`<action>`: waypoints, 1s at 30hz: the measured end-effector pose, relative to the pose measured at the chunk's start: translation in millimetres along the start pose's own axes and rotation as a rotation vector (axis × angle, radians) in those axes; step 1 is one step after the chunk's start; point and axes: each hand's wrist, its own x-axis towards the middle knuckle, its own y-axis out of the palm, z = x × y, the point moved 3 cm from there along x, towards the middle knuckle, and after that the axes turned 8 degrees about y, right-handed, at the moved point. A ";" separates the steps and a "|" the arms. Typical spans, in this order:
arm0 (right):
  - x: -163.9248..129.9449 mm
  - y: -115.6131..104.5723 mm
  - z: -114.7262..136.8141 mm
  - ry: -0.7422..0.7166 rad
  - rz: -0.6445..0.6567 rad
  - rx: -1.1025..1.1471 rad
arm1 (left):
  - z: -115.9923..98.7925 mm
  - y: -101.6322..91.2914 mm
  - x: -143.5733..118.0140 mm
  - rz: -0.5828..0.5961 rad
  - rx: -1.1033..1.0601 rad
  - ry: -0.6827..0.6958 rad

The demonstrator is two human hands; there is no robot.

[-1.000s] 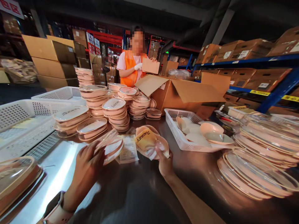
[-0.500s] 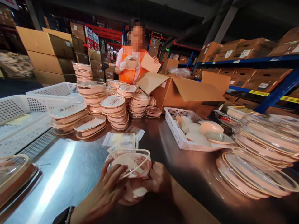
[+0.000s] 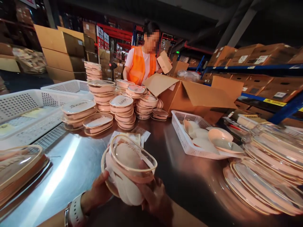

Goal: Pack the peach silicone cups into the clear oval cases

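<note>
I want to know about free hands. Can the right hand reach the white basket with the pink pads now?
Probably not yet: the right hand grips the clear case together with the left hand. The path to the basket looks bare.

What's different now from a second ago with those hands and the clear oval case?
A second ago the left hand and right hand were out on the table, each at a separate piece. Now both grip one clear oval case with pale pads inside, pulled in close and tilted. The paper slips they left are uncovered. The stacked cases and white basket stayed put.
</note>
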 end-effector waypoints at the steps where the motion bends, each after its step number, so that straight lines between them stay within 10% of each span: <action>1: 0.2 1.9 3.3 0.035 0.005 0.019 | -1.6 2.6 0.3 -0.012 -0.015 0.002; 10: 21.2 11.8 -17.2 0.091 0.123 0.148 | -16.7 25.9 7.5 -0.258 -0.096 0.185; 18: 17.7 14.6 -36.5 -0.040 0.118 0.043 | -32.7 38.9 14.7 -0.139 -0.165 -0.002; 25: 18.5 14.6 -14.9 -0.034 0.358 0.525 | -30.2 35.0 10.2 -0.249 -0.244 0.028; 30: 26.2 10.0 -8.2 0.076 0.300 0.418 | -20.1 34.6 13.0 0.029 -0.305 -0.069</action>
